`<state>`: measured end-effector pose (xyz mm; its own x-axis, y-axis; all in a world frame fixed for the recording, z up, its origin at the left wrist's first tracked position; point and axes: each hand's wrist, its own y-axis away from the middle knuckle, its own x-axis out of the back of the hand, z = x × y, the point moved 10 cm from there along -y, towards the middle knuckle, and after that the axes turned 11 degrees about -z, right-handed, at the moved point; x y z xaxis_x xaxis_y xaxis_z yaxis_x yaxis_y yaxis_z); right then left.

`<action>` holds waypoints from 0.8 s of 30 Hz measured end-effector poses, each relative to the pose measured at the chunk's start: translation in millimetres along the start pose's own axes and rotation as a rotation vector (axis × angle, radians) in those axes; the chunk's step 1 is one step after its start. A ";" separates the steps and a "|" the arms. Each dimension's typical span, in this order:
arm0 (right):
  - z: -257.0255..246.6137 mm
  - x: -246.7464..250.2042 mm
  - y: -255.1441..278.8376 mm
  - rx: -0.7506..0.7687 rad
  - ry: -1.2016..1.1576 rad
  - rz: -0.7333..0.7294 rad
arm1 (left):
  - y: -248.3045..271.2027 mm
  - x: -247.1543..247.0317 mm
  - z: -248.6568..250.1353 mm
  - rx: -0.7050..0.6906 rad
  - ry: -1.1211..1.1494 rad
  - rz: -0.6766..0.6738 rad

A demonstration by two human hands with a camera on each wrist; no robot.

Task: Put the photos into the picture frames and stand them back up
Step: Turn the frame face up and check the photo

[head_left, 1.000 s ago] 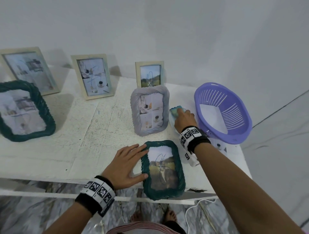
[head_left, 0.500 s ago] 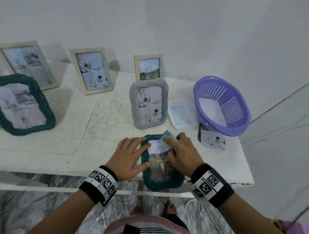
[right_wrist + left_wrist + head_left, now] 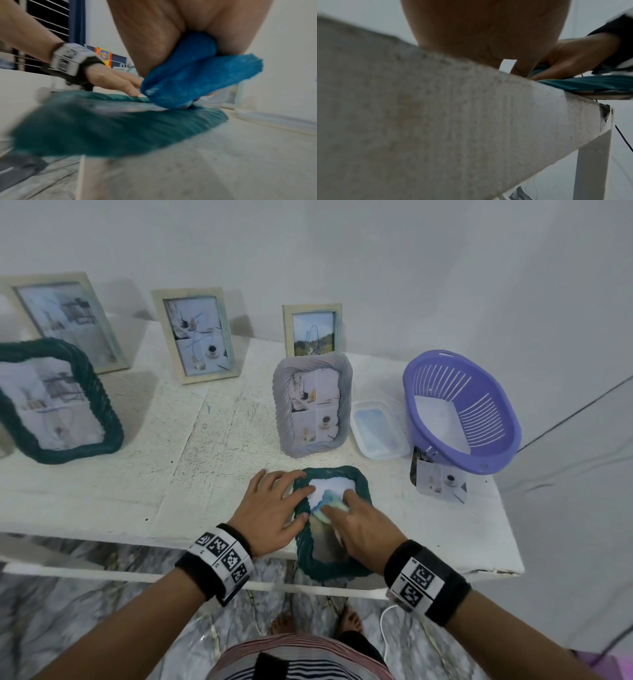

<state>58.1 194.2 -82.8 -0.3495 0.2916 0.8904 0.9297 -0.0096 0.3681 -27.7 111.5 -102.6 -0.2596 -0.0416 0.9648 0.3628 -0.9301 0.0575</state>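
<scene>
The small dark-green frame with a rope-pattern plastic border point(image 3: 330, 522) lies flat, face up, at the near edge of the rough white-painted counter point(image 3: 137, 487), its lower end overhanging that edge. The left hand point(image 3: 274, 510) lies flat with straight, spread fingers point(image 3: 301, 494) pressing on the frame's left border, steadying it; nothing is gripped. The right hand point(image 3: 356, 527) has its fingers point(image 3: 334, 510) curled round a folded blue cloth point(image 3: 193, 79), pressed onto the glazing over the upper half of the frame; the wrist view is blurred, and direction of travel cannot be determined. A photo appears to be already seated behind the glazing, though the hands hide most of it. Beyond the fingertips stands an upright grey rope-pattern frame point(image 3: 313, 405) with its photo in place; just right of that sits a shallow clear plastic tray point(image 3: 378, 429), and further right a tilted purple slatted plastic basket point(image 3: 462, 412). A loose photo print point(image 3: 440, 482) lies partly under the basket's near rim, right of the right hand. Four further frames stand filled to the left and rear. Assessment: the step in hand is wiping the glazing of the green frame, loading judged complete. The next move calls for setting the cloth aside, lifting the frame by its borders, checking the rear stand, which is not visible, and setting it upright well back from the counter edge.
</scene>
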 end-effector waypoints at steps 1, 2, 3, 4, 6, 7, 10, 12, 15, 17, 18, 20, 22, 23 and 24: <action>11.0 6.3 -5.8 -0.044 0.028 0.016 | -0.2 -1.0 -0.8 0.000 0.001 -0.007; 21.2 12.3 -11.8 -0.091 0.044 0.031 | -0.3 -2.2 -1.3 0.001 0.002 -0.011; 26.9 18.3 -15.6 -0.126 0.035 0.042 | 0.0 -3.0 -1.8 0.003 0.004 -0.014; 27.5 20.8 -17.9 -0.153 0.025 0.037 | 0.1 -3.1 -2.4 0.007 0.007 -0.014; 16.1 18.3 -15.8 -0.142 0.013 0.020 | 0.5 -3.4 -3.2 0.015 0.017 -0.014; 6.4 11.8 -11.6 -0.101 0.011 -0.001 | 0.4 -3.5 -3.3 0.018 0.023 -0.013; -16.8 -1.4 5.1 0.047 0.011 -0.090 | 0.1 -3.5 -3.6 0.022 0.039 -0.011; -8.6 4.4 3.3 0.081 0.029 -0.089 | -0.2 -3.8 -3.8 0.022 0.040 -0.013; 22.4 25.1 -11.5 -0.023 -0.009 -0.018 | -0.7 -3.5 -3.7 0.020 0.047 -0.019; 28.6 30.2 -17.7 -0.094 0.019 0.005 | -0.2 -2.2 -2.9 0.017 0.052 -0.014; 24.9 27.9 -17.0 -0.109 0.016 -0.005 | 0.2 -1.6 -2.6 0.017 0.053 -0.011; 6.8 15.3 -7.1 -0.058 0.002 -0.059 | 0.8 -2.1 -2.6 0.024 0.056 -0.010; -12.0 1.2 9.7 0.041 -0.003 -0.123 | 0.7 -3.0 -3.1 0.030 0.058 -0.011; -14.9 -3.2 15.5 0.075 0.012 -0.144 | 0.4 -3.3 -3.4 0.030 0.059 -0.013; -12.2 -3.1 17.9 0.087 0.026 -0.144 | 0.3 -3.8 -3.8 0.028 0.059 -0.016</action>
<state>74.4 181.5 -75.7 -0.4816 0.2592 0.8372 0.8760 0.1135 0.4688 -30.0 110.0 -107.3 -0.3179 -0.0495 0.9468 0.3827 -0.9204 0.0804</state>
